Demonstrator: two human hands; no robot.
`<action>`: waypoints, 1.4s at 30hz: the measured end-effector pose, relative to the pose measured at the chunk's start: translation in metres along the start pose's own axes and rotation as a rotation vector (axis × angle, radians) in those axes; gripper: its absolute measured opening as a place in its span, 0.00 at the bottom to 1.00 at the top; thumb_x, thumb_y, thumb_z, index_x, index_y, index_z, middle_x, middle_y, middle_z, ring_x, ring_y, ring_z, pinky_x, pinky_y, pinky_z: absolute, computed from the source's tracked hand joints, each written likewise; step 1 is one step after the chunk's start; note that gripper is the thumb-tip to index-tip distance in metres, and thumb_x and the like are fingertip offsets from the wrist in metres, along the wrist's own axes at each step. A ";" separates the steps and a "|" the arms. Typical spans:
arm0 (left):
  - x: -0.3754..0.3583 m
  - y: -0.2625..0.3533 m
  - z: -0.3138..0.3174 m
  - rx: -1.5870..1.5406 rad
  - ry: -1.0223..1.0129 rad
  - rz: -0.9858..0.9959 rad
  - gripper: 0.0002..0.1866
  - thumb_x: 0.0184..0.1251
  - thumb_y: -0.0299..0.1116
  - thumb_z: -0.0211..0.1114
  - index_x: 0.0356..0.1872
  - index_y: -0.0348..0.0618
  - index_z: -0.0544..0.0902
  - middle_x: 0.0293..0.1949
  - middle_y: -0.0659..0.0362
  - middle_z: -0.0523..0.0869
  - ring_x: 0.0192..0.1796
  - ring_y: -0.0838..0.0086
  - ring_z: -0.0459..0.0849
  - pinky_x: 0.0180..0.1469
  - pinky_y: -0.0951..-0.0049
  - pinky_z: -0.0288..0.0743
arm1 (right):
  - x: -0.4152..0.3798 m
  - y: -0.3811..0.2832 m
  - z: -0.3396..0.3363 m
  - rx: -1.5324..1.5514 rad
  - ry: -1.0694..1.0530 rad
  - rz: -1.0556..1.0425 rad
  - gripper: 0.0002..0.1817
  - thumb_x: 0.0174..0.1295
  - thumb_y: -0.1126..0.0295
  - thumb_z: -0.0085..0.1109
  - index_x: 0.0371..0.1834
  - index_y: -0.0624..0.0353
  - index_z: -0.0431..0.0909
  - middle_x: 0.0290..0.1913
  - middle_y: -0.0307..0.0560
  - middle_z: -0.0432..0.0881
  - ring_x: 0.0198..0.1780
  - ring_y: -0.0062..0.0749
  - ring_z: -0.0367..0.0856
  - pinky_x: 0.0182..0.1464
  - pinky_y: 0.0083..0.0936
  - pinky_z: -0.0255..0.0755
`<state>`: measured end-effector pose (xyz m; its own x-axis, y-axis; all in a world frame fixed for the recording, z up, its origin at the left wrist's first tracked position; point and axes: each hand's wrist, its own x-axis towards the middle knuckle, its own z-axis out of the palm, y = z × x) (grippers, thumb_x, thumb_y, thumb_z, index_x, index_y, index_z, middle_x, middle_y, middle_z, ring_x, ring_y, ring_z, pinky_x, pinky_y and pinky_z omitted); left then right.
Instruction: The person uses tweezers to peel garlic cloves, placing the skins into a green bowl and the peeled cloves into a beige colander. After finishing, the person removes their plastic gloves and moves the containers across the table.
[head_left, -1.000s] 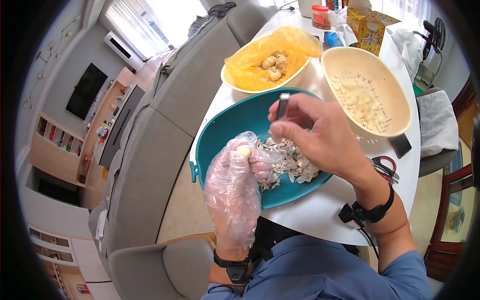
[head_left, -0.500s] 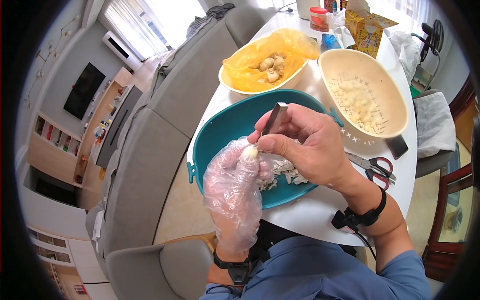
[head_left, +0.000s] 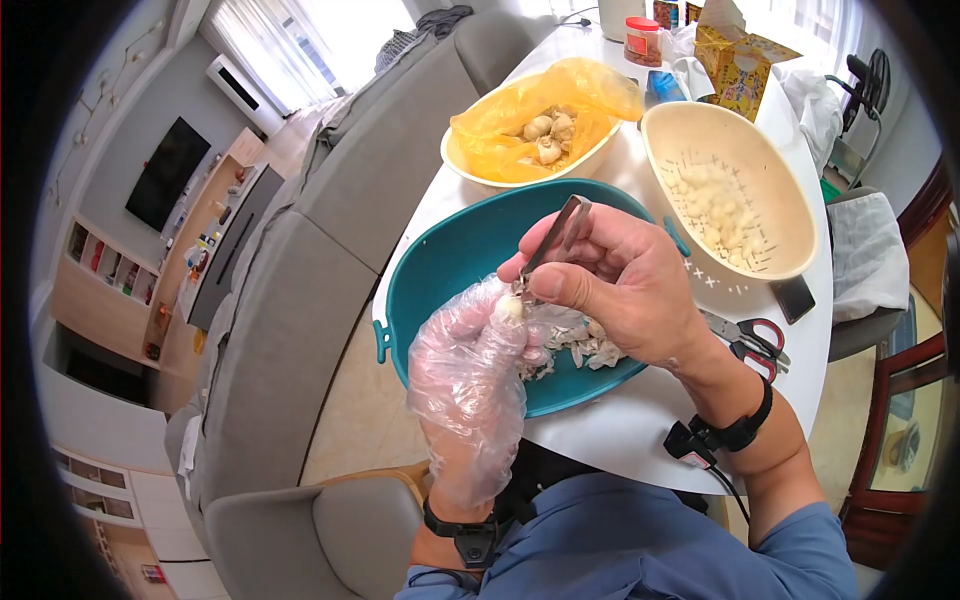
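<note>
Above the teal basin [head_left: 430,260], my left hand [head_left: 470,350], in a clear plastic glove, pinches a pale garlic clove [head_left: 510,306] between thumb and fingers. My right hand [head_left: 625,285] is bare and grips metal tweezers [head_left: 556,236], their bent end pointing up and their tips down at the clove. Some thin skin shows at the tips. Garlic peelings [head_left: 590,345] lie in the basin below my hands, partly hidden by them. Peeled cloves [head_left: 722,210] rest in the cream strainer basket [head_left: 790,200] to the right.
Behind the basin, whole garlic bulbs [head_left: 548,138] sit in a yellow plastic bag [head_left: 485,130] inside a cream bowl [head_left: 463,170]. Scissors [head_left: 755,340] and a phone [head_left: 794,298] lie at the table's right. A red-lidded jar [head_left: 641,42] and an open yellow box [head_left: 738,70] stand farther back.
My right hand has turned slightly, so both arms of the tweezers now show. The tips have shifted a little at the clove, and my left hand has hardly moved.
</note>
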<state>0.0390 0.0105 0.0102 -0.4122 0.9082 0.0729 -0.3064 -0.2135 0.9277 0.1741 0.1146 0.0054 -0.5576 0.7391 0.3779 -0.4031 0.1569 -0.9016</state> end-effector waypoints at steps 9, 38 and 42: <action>0.002 -0.003 -0.002 -0.031 -0.006 0.009 0.11 0.76 0.25 0.70 0.55 0.31 0.86 0.41 0.57 0.89 0.38 0.77 0.84 0.43 0.76 0.79 | 0.001 -0.002 -0.002 -0.014 -0.001 0.021 0.15 0.73 0.71 0.71 0.56 0.67 0.81 0.49 0.47 0.91 0.52 0.24 0.90 0.59 0.24 0.82; 0.006 0.005 -0.026 -0.031 -0.127 -0.096 0.11 0.80 0.32 0.66 0.49 0.32 0.85 0.32 0.57 0.84 0.30 0.77 0.78 0.34 0.77 0.70 | 0.000 0.003 0.005 -0.146 -0.018 -0.055 0.11 0.72 0.74 0.71 0.50 0.69 0.82 0.46 0.49 0.91 0.49 0.25 0.90 0.54 0.25 0.85; 0.004 0.002 -0.028 -0.159 -0.159 -0.120 0.11 0.79 0.32 0.66 0.51 0.33 0.85 0.32 0.57 0.85 0.30 0.77 0.78 0.34 0.77 0.71 | 0.000 0.007 0.006 -0.119 -0.008 -0.075 0.11 0.71 0.75 0.70 0.50 0.69 0.82 0.47 0.49 0.91 0.50 0.25 0.90 0.55 0.25 0.85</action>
<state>0.0126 0.0034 0.0022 -0.2288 0.9729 0.0340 -0.4812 -0.1434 0.8648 0.1671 0.1120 0.0001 -0.5351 0.7174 0.4462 -0.3552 0.2882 -0.8893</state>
